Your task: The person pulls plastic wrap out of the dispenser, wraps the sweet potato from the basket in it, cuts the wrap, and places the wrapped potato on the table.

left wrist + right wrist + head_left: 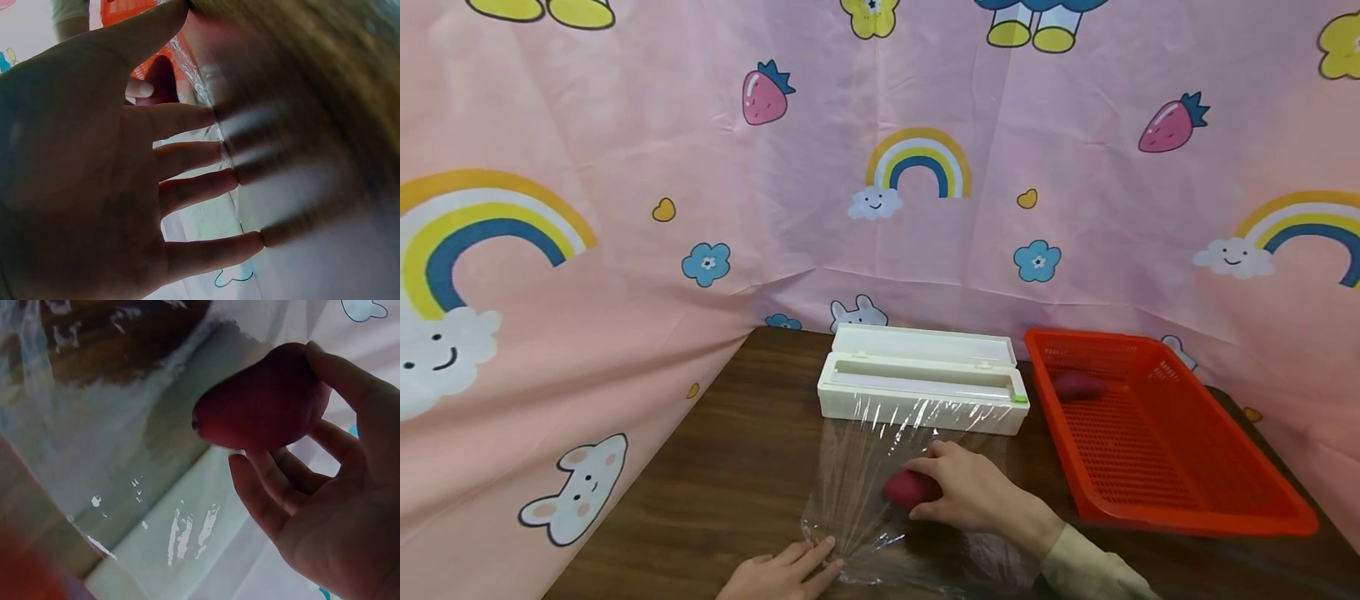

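Note:
A reddish-purple sweet potato [912,490] is in my right hand [966,487], which grips it between thumb and fingers over a sheet of clear plastic wrap [857,475]. The right wrist view shows the sweet potato [262,400] whole, one end tapering to a small dark tip. The wrap runs toward me from a white wrap dispenser box [917,408] whose lid stands raised. My left hand [786,573] lies at the wrap's near left corner, fingertips touching it on the table. In the left wrist view, its fingers [194,184] are straight and spread.
A red plastic basket [1195,521] stands on the right side of the dark wooden table [722,467], with another sweet potato [1077,386] inside near its far left corner. A pink patterned cloth [700,125] hangs behind and along the sides.

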Tool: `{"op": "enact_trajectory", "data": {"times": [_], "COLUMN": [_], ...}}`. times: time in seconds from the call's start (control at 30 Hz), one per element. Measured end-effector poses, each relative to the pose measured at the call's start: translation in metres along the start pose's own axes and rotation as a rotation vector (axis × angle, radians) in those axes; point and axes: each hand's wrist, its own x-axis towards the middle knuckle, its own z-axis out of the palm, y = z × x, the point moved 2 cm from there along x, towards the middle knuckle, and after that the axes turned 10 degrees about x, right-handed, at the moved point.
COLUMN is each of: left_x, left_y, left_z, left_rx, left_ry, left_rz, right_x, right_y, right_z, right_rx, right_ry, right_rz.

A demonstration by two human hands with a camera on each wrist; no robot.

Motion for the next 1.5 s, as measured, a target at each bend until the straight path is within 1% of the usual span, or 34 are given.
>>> {"op": "enact_trajectory", "data": {"times": [0.03,0.1,0.2,0.33,0.53,0.63,0.67,0.77,0.83,0.9,1.07,1.17,1.23,1.3,1.37,1.4,1.47,1.5], "left_x": [0.001,0.003,0.004,0.004,0.006,0.008,0.008,0.009,0.009,0.009,0.008,0.008,0.009,0.009,0.010,0.011,0.012,0.012], "left_y": [0.000,0.002,0.003,0.005,0.006,0.007,0.007,0.007,0.007,0.007,0.007,0.006,0.006,0.007,0.006,0.006,0.005,0.005], "left_z": [0.000,-0.001,-0.002,-0.003,-0.004,-0.005,-0.005,-0.005,-0.005,-0.004,-0.002,-0.002,-0.002,-0.002,-0.003,-0.003,-0.003,-0.004], "left_rx": [-0.009,0.001,0.023,0.071,0.080,0.123,0.128,0.113,0.073,0.058,0.079,0.079,0.074,0.056,0.030,0.014,-0.009,-0.011], "left_ry": [-0.014,-0.005,0.034,0.128,0.151,0.194,0.198,0.163,0.112,0.090,0.130,0.143,0.133,0.100,0.051,0.026,-0.011,-0.015], "left_rz": [-0.002,0.003,0.014,0.014,0.010,-0.001,-0.005,-0.016,-0.019,-0.020,-0.008,-0.005,-0.010,-0.013,-0.021,-0.026,-0.033,-0.033], "right_x": [-0.001,-0.002,-0.004,-0.005,-0.006,-0.006,-0.007,-0.007,-0.008,-0.009,-0.013,-0.016,-0.019,-0.024,-0.031,-0.035,-0.042,-0.045], "right_y": [0.001,0.002,0.003,0.005,0.008,0.008,0.008,0.007,0.006,0.006,0.008,0.009,0.010,0.011,0.011,0.011,0.009,0.007], "right_z": [0.002,0.006,0.010,0.013,0.018,0.019,0.019,0.019,0.018,0.017,0.016,0.016,0.015,0.015,0.014,0.013,0.012,0.012], "right_rx": [-0.002,0.001,0.008,0.003,-0.003,-0.002,-0.002,-0.009,-0.012,-0.015,-0.021,-0.016,-0.022,-0.028,-0.041,-0.055,-0.078,-0.091], "right_ry": [0.003,0.002,-0.002,0.014,0.032,0.030,0.029,0.029,0.028,0.029,0.043,0.047,0.050,0.066,0.105,0.139,0.223,0.269], "right_rz": [0.001,0.008,0.023,0.028,0.020,0.021,0.022,0.022,0.026,0.028,0.020,0.018,0.016,0.012,-0.001,-0.017,-0.065,-0.109]}}
